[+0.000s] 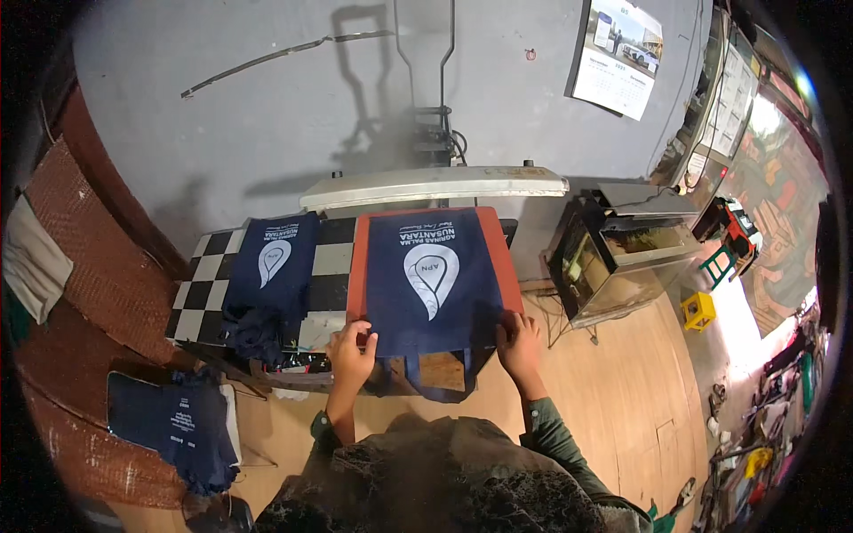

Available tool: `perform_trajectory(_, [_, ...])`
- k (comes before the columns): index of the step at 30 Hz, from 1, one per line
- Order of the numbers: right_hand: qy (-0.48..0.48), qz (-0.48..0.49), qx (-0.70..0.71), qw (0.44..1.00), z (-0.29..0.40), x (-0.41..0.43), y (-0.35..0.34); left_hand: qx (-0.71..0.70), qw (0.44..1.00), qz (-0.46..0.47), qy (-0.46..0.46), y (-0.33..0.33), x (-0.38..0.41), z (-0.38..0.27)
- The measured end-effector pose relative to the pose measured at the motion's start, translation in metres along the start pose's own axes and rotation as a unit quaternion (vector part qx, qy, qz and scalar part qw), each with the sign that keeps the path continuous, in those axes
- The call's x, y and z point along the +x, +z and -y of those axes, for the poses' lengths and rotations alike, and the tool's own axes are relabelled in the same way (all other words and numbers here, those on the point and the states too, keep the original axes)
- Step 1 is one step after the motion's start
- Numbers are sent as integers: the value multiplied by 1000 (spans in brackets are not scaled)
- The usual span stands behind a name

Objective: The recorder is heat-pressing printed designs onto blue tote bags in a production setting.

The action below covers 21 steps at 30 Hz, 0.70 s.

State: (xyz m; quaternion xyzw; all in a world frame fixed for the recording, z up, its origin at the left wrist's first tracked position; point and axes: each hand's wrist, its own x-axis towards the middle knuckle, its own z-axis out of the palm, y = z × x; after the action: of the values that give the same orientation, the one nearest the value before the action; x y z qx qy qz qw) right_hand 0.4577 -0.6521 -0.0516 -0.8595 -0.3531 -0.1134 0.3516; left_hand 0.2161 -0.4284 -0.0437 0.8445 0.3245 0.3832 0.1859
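Note:
A navy cloth tote bag (433, 286) with a white printed leaf-like emblem and lettering lies flat on the red-orange lower pad (510, 266) of a heat press. Its handles hang over the near edge. My left hand (353, 346) is at the bag's near left corner, fingers curled, thumb on the edge. My right hand (520, 343) is at the near right corner, fingertips bent down onto the cloth and pad edge; whether either hand pinches cloth is unclear. Just beyond the bag is the raised upper plate (436, 186) of the press.
Left of the press, similar printed navy bags (273, 266) are piled on a checkered table (206, 273). More dark cloth (193, 426) is heaped on a chair at lower left. A glass tank (626, 273) stands on the right, near a yellow stool (698, 312). A wall calendar (616, 60) hangs behind.

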Motion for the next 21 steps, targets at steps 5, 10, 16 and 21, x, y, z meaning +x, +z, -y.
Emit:
perform_trajectory(5, [-4, 10, 18, 1000, -2, 2, 0, -10, 999, 26, -24, 0, 1, 1])
perform_trajectory(10, [-27, 17, 40, 999, -7, -4, -14, -67, 995, 78, 15, -10, -1, 11])
perform_trajectory(16, [-123, 42, 90, 987, -13, -15, -27, -21, 984, 169, 51, -25, 2, 16])
perform_trajectory(21, [-91, 7, 123, 988, -18, -3, -19, -38, 986, 156, 45, -15, 9, 20])
